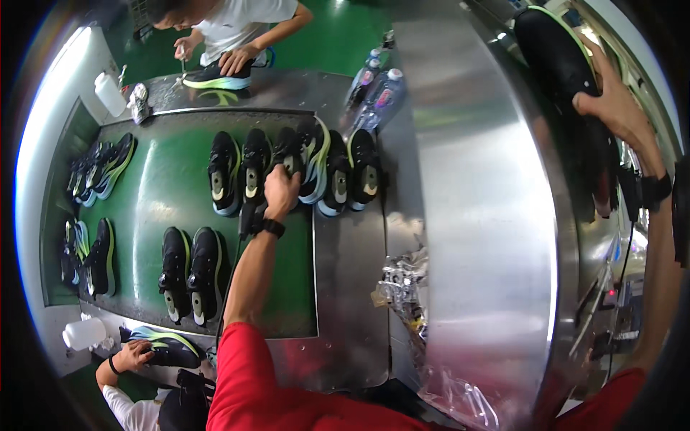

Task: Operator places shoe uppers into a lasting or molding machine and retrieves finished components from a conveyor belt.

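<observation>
My left hand reaches out over the green belt, its fingers closed at the heel opening of a black sneaker. That sneaker is part of a row of several black sneakers with pale green and blue soles; one next to it is tilted onto its side. At the far right, my right hand grips another black sneaker with a yellow-green sole edge. My thumb lies across its dark upper, and the fingers are partly hidden behind the sole.
A pair of black sneakers stands on the green belt, with more at its left end. Clear bottles stand beside the metal counter. Crumpled plastic lies by its edge. Two co-workers handle shoes across and at lower left.
</observation>
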